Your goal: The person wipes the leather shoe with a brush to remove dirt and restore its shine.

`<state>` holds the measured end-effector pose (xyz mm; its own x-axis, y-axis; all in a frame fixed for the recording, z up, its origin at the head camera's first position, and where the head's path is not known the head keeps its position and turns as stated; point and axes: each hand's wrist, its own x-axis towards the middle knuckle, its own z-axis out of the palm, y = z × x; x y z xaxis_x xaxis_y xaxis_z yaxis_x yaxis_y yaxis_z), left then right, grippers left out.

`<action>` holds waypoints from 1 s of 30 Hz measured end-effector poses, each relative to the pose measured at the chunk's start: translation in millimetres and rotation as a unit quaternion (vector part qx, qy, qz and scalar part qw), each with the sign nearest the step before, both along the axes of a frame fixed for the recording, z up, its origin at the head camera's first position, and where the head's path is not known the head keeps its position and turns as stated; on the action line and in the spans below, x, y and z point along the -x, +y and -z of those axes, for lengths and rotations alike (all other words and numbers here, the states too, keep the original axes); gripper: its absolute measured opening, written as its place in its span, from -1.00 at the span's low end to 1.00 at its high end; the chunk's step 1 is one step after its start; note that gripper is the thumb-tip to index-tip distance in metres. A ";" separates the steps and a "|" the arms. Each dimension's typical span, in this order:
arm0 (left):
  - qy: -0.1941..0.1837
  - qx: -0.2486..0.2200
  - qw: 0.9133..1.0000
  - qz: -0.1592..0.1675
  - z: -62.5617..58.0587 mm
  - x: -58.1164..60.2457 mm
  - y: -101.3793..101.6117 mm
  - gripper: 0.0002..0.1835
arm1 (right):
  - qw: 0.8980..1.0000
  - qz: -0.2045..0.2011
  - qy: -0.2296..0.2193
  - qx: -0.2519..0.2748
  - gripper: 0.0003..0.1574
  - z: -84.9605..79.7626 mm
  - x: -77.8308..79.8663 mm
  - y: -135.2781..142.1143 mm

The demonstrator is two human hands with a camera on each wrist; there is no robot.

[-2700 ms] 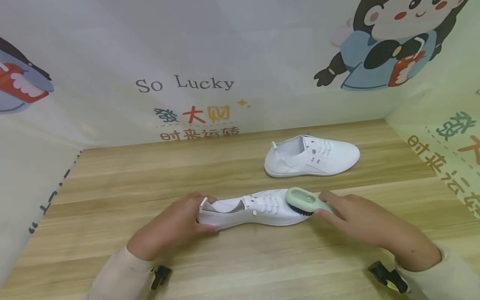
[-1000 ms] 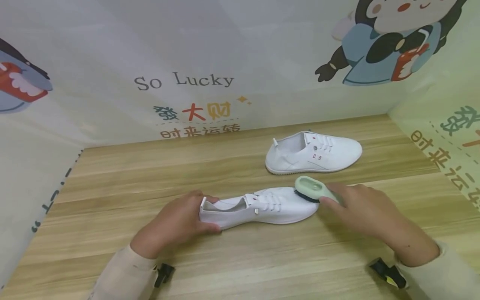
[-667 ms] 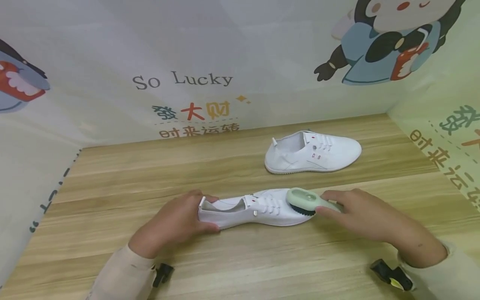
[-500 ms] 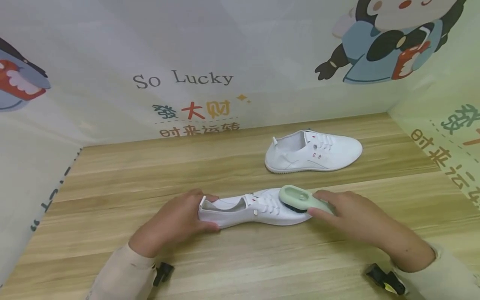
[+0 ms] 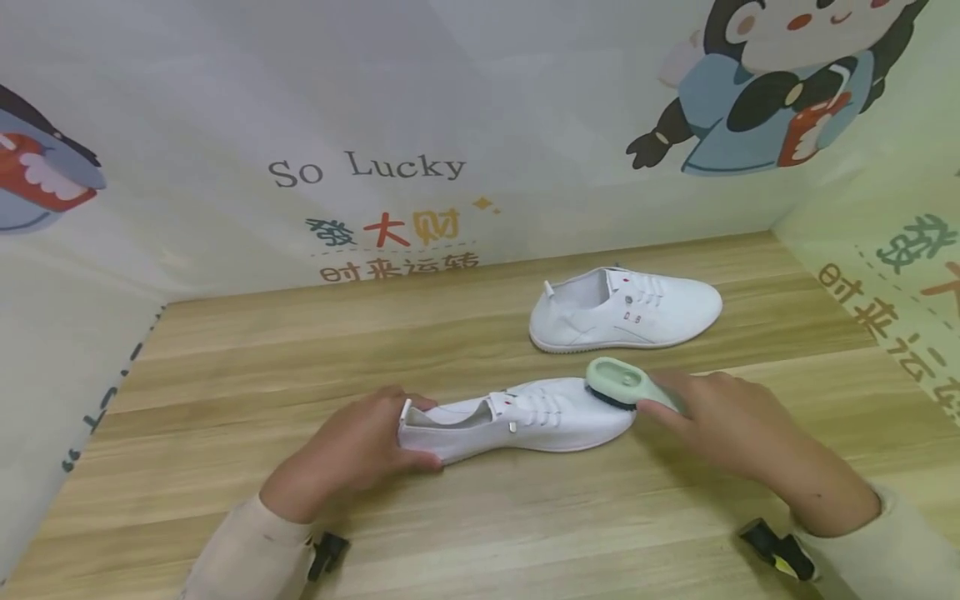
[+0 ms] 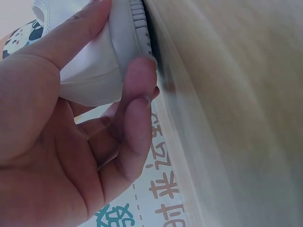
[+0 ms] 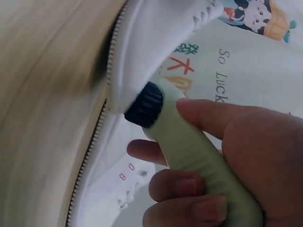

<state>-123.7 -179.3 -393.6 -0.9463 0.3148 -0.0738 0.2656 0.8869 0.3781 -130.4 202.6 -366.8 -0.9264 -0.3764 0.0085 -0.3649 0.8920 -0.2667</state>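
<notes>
A white lace-up shoe (image 5: 517, 421) lies on the wooden table, toe to the right. My left hand (image 5: 367, 442) grips its heel from behind, thumb on the near side and fingers round the far side. In the left wrist view the fingers of my left hand (image 6: 80, 123) curl about the heel by the ridged sole edge. My right hand (image 5: 720, 417) holds a pale green scrub brush (image 5: 618, 382) by its handle. The dark bristles (image 7: 146, 105) touch the shoe's toe in the right wrist view.
Behind the gripped shoe stands a second white shoe (image 5: 626, 310), toe also to the right. The wooden tabletop (image 5: 300, 350) runs back to a printed wall covering (image 5: 562, 150), which also encloses the left and right sides.
The brush in my right hand has swept back and forth over the toe area, and since half a second ago it has moved right towards the tip. My left hand stays on the heel.
</notes>
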 end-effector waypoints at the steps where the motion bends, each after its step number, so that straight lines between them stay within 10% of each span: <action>1: 0.001 0.001 1.000 0.001 0.4 0.2 0.0 -0.30 | 1.000 0.001 -0.005 -0.002 -0.30 -1.2 -0.1 2.2; 9: -0.005 -0.001 1.000 -0.004 0.9 0.4 -0.2 -0.30 | 0.995 -0.062 -0.067 0.051 -0.54 -7.1 -1.8 4.5; 21: -0.007 -0.009 1.000 0.002 4.2 -0.6 -0.1 -0.31 | 0.999 -0.017 0.030 0.010 -0.35 12.3 -4.4 -11.9; 30: -0.012 -0.002 1.000 0.002 3.5 -1.5 -0.1 -0.31 | 0.998 -0.040 -0.054 0.020 -0.48 -7.9 -1.8 7.7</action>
